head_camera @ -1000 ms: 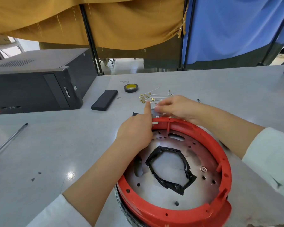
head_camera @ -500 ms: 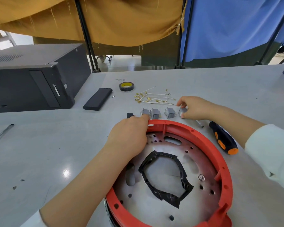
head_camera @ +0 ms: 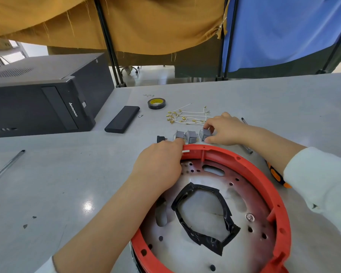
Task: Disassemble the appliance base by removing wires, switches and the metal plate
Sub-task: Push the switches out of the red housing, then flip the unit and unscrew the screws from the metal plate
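Meanwhile the right hand (head_camera: pixel 223 130) pinched a grey switch (head_camera: pixel 205 134) just beyond the red appliance base (head_camera: pixel 252 168) — the left hand (head_camera: pixel 159 164), fingers curled, gripped its rim.

The appliance base (head_camera: pixel 272 186) lies on the bench (head_camera: pixel 67 184), with the metal plate (head_camera: pixel 242 196) inside its ring. Just behind the base stands a row of switches (head_camera: pixel 191 136); behind those lie the wires (head_camera: pixel 187 116), and farther back the tape roll (head_camera: pixel 156 103). To the base's right lies a screwdriver (head_camera: pixel 275 174). Well to its left, toward the back, sits the computer case (head_camera: pixel 39 95).
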### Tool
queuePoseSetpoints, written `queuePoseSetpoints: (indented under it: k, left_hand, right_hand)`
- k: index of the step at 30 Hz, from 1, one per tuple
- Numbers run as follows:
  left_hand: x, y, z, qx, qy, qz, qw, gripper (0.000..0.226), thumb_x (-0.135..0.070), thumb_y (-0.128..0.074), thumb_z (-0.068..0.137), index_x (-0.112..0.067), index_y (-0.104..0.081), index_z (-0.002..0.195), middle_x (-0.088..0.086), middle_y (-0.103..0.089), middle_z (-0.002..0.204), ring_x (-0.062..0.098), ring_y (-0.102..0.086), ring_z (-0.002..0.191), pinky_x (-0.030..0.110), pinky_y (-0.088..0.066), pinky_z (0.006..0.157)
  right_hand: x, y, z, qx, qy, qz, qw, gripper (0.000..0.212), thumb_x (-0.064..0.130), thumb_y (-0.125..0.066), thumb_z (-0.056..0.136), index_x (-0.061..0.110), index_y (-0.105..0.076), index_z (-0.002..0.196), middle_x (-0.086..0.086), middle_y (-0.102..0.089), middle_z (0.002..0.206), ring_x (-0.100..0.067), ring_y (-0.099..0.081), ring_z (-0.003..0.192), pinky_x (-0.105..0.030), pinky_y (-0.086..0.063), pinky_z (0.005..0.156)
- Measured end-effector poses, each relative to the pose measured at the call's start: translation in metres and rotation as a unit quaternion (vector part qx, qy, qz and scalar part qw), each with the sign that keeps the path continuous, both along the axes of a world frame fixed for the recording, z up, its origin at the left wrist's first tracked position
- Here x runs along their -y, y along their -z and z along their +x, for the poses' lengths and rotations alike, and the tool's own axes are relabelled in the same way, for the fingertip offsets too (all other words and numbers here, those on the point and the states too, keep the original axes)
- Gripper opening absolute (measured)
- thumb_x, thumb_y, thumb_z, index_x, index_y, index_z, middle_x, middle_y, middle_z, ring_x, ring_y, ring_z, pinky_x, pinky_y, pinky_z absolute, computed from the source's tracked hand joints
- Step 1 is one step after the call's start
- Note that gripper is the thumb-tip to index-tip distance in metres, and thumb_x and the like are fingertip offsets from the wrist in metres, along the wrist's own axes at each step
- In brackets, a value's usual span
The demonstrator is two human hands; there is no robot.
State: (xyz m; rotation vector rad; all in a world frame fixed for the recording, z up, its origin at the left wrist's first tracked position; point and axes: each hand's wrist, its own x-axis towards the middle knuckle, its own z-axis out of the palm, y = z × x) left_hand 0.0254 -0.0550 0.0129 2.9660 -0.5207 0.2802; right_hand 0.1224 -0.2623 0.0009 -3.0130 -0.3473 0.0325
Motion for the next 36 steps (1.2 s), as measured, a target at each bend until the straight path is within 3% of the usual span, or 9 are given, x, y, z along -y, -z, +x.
queuePoseSetpoints:
  k: [5, 12, 15, 18, 21, 25, 28, 32, 36]
  left_hand:
    - [0.000, 0.000, 0.002, -0.001, -0.004, -0.007, 1.000, 0.013, -0.016, -0.043, 0.091, -0.021, -0.046, 0.103, 0.007, -0.059, 0.091, 0.026, -0.043, 0.068, 0.031, -0.031, 0.055]
    - [0.000, 0.000, 0.001, -0.004, -0.007, -0.012, 1.000, 0.013, -0.015, -0.042, 0.092, -0.022, -0.046, 0.102, 0.005, -0.057, 0.087, 0.026, -0.044, 0.068, 0.030, -0.028, 0.051]
    - [0.000, -0.001, 0.002, -0.018, -0.011, -0.026, 0.999, 0.016, -0.015, -0.043, 0.092, -0.023, -0.048, 0.105, 0.006, -0.058, 0.091, 0.026, -0.045, 0.070, 0.030, -0.030, 0.054]
    - [-0.001, -0.002, 0.003, -0.042, -0.017, -0.048, 0.998, 0.024, -0.015, -0.043, 0.091, -0.025, -0.049, 0.113, 0.007, -0.060, 0.099, 0.026, -0.052, 0.077, 0.030, -0.035, 0.060]
    - [-0.001, -0.003, 0.003, -0.057, -0.027, -0.072, 0.995, 0.028, -0.014, -0.043, 0.091, -0.026, -0.047, 0.116, 0.006, -0.061, 0.106, 0.028, -0.056, 0.087, 0.031, -0.037, 0.064]
    - [-0.004, -0.006, -0.001, -0.075, -0.035, -0.104, 0.991, 0.035, -0.010, -0.042, 0.090, -0.027, -0.040, 0.120, 0.007, -0.062, 0.109, 0.028, -0.056, 0.089, 0.033, -0.040, 0.066]
    - [-0.018, -0.012, -0.003, -0.077, -0.057, -0.177, 0.980, 0.035, -0.011, -0.042, 0.090, -0.024, -0.038, 0.123, 0.004, -0.063, 0.104, 0.027, -0.057, 0.094, 0.034, -0.043, 0.072]
    - [-0.039, -0.035, -0.006, -0.058, -0.083, -0.294, 0.950, 0.039, -0.014, -0.051, 0.091, -0.021, -0.039, 0.127, -0.003, -0.057, 0.089, 0.021, -0.054, 0.089, 0.030, -0.039, 0.076]
    - [-0.047, -0.070, -0.012, -0.013, -0.046, -0.356, 0.933, 0.036, -0.009, -0.051, 0.090, -0.022, -0.045, 0.123, -0.018, -0.053, 0.077, 0.001, -0.052, 0.072, 0.015, -0.035, 0.059]
  right_hand:
    - [0.017, -0.015, -0.005, -0.042, 0.033, -0.016, 0.998, 0.064, 0.036, -0.069, 0.078, 0.026, -0.041, 0.134, -0.004, -0.044, 0.128, -0.026, -0.031, 0.123, -0.040, -0.038, 0.098]
    - [0.030, -0.009, -0.011, -0.045, 0.035, 0.010, 0.998, 0.042, 0.006, -0.057, 0.085, 0.015, -0.051, 0.126, -0.008, -0.053, 0.127, -0.023, -0.051, 0.110, -0.029, -0.042, 0.087]
    - [0.026, -0.010, -0.018, -0.021, 0.029, 0.039, 0.999, 0.046, 0.011, -0.060, 0.085, 0.016, -0.049, 0.130, -0.008, -0.051, 0.125, -0.022, -0.051, 0.108, -0.028, -0.040, 0.089]
    - [0.021, -0.022, -0.034, 0.003, 0.039, 0.133, 0.990, 0.036, 0.020, -0.057, 0.090, 0.017, -0.052, 0.125, -0.003, -0.057, 0.116, -0.012, -0.052, 0.086, -0.022, -0.038, 0.073]
    - [0.005, -0.038, -0.064, -0.128, 0.058, 0.277, 0.950, 0.026, 0.039, -0.048, 0.096, 0.021, -0.060, 0.110, 0.004, -0.064, 0.100, -0.011, -0.062, 0.082, -0.020, -0.045, 0.062]
    - [-0.005, -0.045, -0.106, -0.229, 0.039, 0.333, 0.914, 0.043, 0.060, -0.043, 0.090, 0.027, -0.065, 0.107, 0.003, -0.069, 0.108, -0.013, -0.067, 0.096, -0.026, -0.053, 0.086]
    - [-0.002, -0.049, -0.120, -0.235, 0.067, 0.334, 0.910, 0.037, 0.059, -0.054, 0.085, 0.029, -0.066, 0.103, 0.003, -0.070, 0.104, -0.015, -0.068, 0.094, -0.034, -0.053, 0.089]
    - [0.002, -0.066, -0.130, -0.294, 0.098, 0.378, 0.873, 0.058, 0.067, -0.061, 0.073, 0.022, -0.069, 0.110, -0.005, -0.071, 0.109, -0.030, -0.064, 0.106, -0.047, -0.048, 0.097]
    - [-0.005, -0.095, -0.133, -0.186, 0.082, 0.444, 0.873, 0.052, 0.058, -0.071, 0.067, 0.017, -0.071, 0.099, -0.009, -0.073, 0.098, -0.027, -0.069, 0.092, -0.044, -0.052, 0.091]
